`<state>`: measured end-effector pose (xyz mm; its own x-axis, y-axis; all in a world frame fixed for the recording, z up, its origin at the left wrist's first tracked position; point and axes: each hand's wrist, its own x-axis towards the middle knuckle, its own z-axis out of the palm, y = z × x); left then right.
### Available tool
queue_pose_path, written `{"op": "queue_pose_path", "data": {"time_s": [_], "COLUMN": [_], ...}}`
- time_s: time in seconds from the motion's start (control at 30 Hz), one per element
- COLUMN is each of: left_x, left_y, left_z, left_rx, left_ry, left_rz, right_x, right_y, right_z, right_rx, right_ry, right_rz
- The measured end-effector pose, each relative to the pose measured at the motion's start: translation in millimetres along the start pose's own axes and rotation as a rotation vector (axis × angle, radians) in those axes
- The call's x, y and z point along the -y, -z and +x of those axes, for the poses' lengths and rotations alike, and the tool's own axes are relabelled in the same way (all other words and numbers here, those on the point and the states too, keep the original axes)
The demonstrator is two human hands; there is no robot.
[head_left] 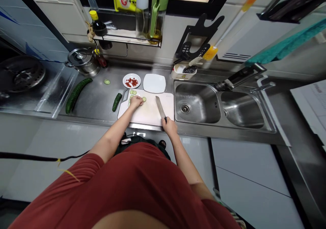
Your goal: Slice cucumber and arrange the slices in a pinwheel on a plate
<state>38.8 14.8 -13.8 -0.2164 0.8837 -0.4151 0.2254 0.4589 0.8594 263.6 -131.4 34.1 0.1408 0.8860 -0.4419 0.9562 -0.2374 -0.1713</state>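
Note:
My right hand (170,126) is wrapped round the black handle of a knife (160,107), whose blade lies over the right part of the white cutting board (150,115). Over the board's left part, my left hand (136,102) has its fingers closed at a pale green cucumber slice (144,99). More slices (132,92) lie beside and behind that hand. A cut piece of cucumber (116,102) rests left of the board. Behind the board stand a plate of chopped red pieces (131,81) and a white square plate (154,83).
A long cucumber (77,94) and a cucumber end (107,82) lie on the steel counter at left, near a lidded pot (83,62). At right is a double sink (197,101). A shelf (127,38) with bottles hangs above the counter.

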Motion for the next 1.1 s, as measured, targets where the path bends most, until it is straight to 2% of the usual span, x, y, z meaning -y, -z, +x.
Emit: {"op": "queue_pose_path", "data": {"time_s": [0.1,0.2,0.37,0.5,1.1], "left_x": [10,15,15,16,17], "left_y": [-4.4,-2.2,3.0,2.9,1.7], "left_z": [-11,-16,-20,-23,-15], "left_rx": [0.011,-0.028,-0.114,-0.163,-0.088], "left_ry": [0.039,0.027,-0.116,-0.204,-0.111], "left_rz": [0.061,0.263,0.511,0.544,0.516], "right_x": [2,6,13,18,24], "right_y": [5,11,13,9,10], "right_z": [-1,-4,-15,-23,-22], "right_rx": [0.0,0.005,0.02,0.031,0.068], "right_ry": [0.018,0.037,0.098,0.153,0.188], "right_rz": [-0.022,-0.049,-0.084,-0.101,-0.127]}}
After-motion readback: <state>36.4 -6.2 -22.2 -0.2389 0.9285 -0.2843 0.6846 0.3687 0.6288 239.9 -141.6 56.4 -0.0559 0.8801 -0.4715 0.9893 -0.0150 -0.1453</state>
